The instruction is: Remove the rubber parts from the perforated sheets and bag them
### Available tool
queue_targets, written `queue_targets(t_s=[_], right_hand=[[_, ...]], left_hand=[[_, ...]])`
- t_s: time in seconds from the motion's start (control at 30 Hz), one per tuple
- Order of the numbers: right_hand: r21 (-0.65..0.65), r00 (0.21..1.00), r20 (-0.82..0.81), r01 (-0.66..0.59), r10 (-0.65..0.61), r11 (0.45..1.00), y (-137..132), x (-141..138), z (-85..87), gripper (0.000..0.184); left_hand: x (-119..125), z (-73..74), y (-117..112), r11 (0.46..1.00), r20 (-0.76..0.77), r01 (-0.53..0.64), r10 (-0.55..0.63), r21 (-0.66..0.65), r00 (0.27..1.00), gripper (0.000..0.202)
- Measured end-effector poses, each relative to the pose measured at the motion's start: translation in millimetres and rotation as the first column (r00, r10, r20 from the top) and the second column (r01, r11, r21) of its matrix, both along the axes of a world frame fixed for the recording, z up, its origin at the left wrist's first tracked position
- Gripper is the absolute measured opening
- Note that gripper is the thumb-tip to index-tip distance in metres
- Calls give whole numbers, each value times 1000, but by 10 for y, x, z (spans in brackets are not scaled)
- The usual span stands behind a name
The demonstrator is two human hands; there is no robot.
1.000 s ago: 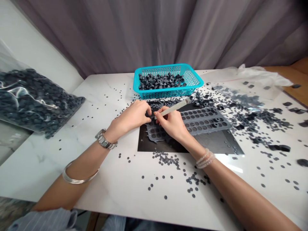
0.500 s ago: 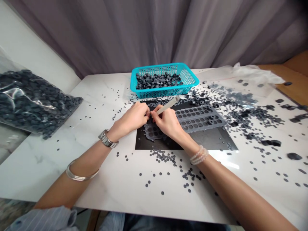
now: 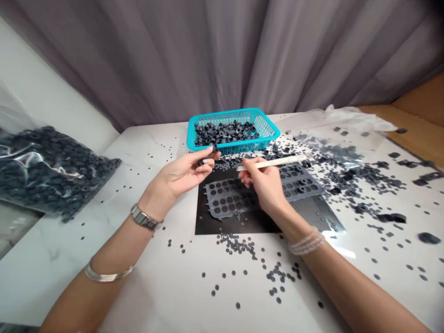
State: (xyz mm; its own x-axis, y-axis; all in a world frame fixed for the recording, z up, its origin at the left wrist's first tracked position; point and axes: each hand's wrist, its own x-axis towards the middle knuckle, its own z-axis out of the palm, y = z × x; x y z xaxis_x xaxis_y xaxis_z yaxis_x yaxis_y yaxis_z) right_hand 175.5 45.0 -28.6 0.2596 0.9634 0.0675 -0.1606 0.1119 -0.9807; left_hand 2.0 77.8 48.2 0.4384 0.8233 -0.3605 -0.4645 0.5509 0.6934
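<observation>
My left hand (image 3: 183, 175) is raised in front of the blue basket, palm turned up. Between its thumb and fingertips it pinches a small black rubber ring (image 3: 215, 149); another dark piece shows against the curled fingers. My right hand (image 3: 266, 182) grips a slim whitish stick tool (image 3: 282, 161) like a pen, its far end pointing right. Under the right hand lies a dark grey rubber sheet (image 3: 227, 213) with rows of round recesses, on a black mat (image 3: 204, 224). A few black rings sit on the sheet's right part.
A blue plastic basket (image 3: 233, 113) of black rings stands at the back. On the left rests a clear bag (image 3: 58, 166) full of black parts. Small dark discs (image 3: 239, 245) are scattered over the white table (image 3: 138, 277). More clear plastic (image 3: 360, 118) lies back right.
My hands have moved apart. The left lifted leftward off the sheet with the black ring, and the right shifted right with the stick tool, which now lies flatter. The view has tilted up.
</observation>
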Motion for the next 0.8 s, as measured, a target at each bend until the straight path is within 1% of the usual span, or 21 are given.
queue_targets(t_s=[0.07,0.13,0.27,0.4,0.53,0.6,0.63,0.67,0.7,0.8], right_hand=[[-23,996,-84,38,-40,999,10,98,20,20],[-42,989,-133,62,-67,997,19,165,27,18],[-61,983,-163,72,-81,996,25,191,21,18],[-63,984,-166,56,-66,996,18,159,15,17],[-68,979,-190,58,-70,996,25,146,-2,18],[-64,977,-202,60,-72,996,39,144,-22,19],[-60,976,-204,61,-72,996,48,143,-35,20],[-55,976,-203,63,-73,996,58,142,-50,21],[-50,977,-202,65,-74,997,69,141,-65,22],[-37,978,-185,86,-92,996,98,147,-108,25]], left_hand=[[25,52,-61,1000,49,8,-8,-2,999,12],[37,118,-114,1000,74,6,-7,7,997,14],[80,203,-169,1000,91,-13,14,-8,996,15],[138,201,-187,998,80,-49,51,-31,995,14],[143,156,-148,980,19,-175,178,-91,984,12],[152,151,-31,965,-42,-251,248,-73,968,13],[169,165,65,958,-89,-284,280,-33,956,14],[197,193,185,957,-167,-290,291,30,942,17],[236,238,323,955,-211,-289,297,69,931,20],[403,444,769,958,-305,-235,277,167,911,36]])
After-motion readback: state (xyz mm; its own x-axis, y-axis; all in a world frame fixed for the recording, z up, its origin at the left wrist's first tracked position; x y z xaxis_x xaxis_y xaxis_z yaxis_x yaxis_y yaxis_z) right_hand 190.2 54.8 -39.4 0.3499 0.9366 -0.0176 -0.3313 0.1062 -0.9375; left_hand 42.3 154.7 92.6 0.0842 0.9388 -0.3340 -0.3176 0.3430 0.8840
